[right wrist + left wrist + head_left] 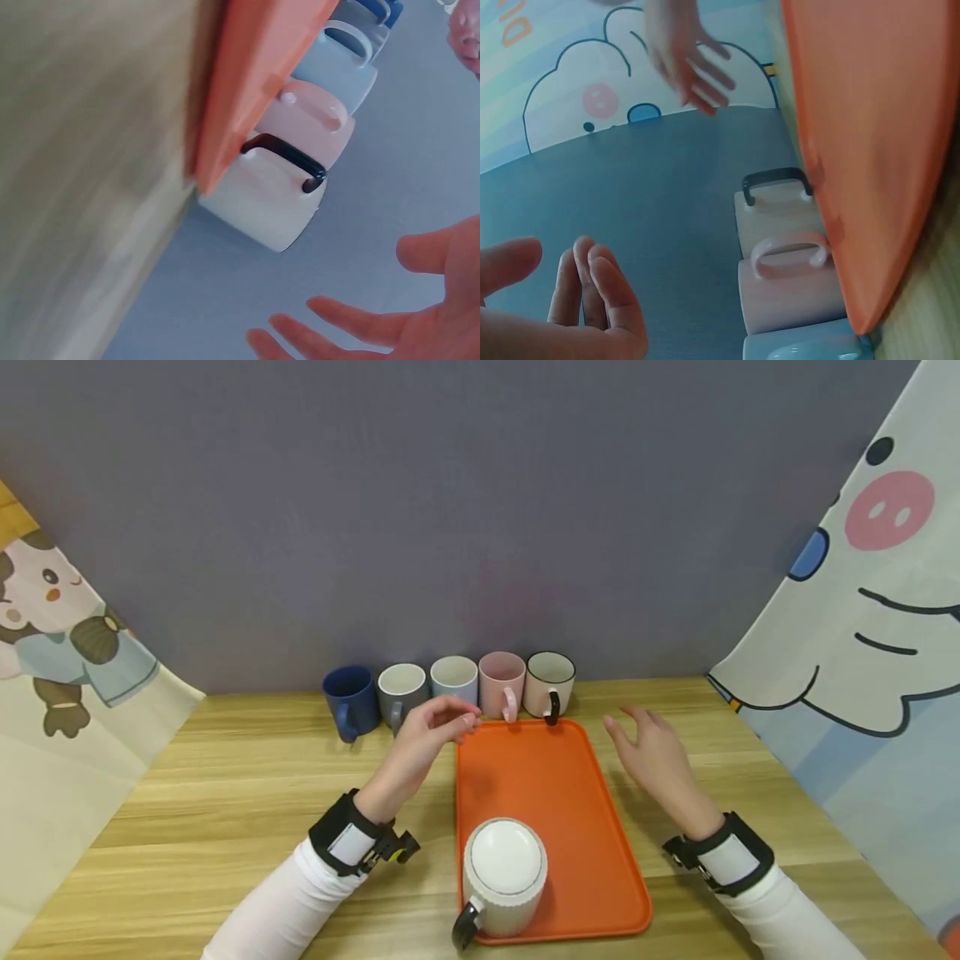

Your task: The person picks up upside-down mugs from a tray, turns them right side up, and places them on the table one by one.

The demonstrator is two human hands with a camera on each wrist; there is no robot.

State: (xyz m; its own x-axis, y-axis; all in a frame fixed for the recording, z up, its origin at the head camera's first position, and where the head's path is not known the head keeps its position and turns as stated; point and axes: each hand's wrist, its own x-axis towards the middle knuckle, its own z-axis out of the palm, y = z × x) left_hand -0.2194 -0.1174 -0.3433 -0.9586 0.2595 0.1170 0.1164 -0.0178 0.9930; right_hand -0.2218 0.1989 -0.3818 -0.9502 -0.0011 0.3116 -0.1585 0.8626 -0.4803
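My left hand [429, 737] hovers in front of the mug row, over the left edge of an orange tray [540, 793], fingers loosely bent and holding nothing. Off the tray's right side, my right hand [654, 758] is in the air with its fingers spread and nothing in them. Along the back stand a dark blue mug [352, 693], a grey mug [401, 689], a light blue mug [453, 675], a pink mug [501, 681] and a cream mug [546, 681] with a black handle. On the tray's near left corner sits a white lidded mug [504, 881], its black handle pointing toward me.
The wooden table [262, 793] reaches back to a grey wall [450, 510] right behind the mugs. Printed cloths hang at the left [82, 652] and right [847, 652] sides.
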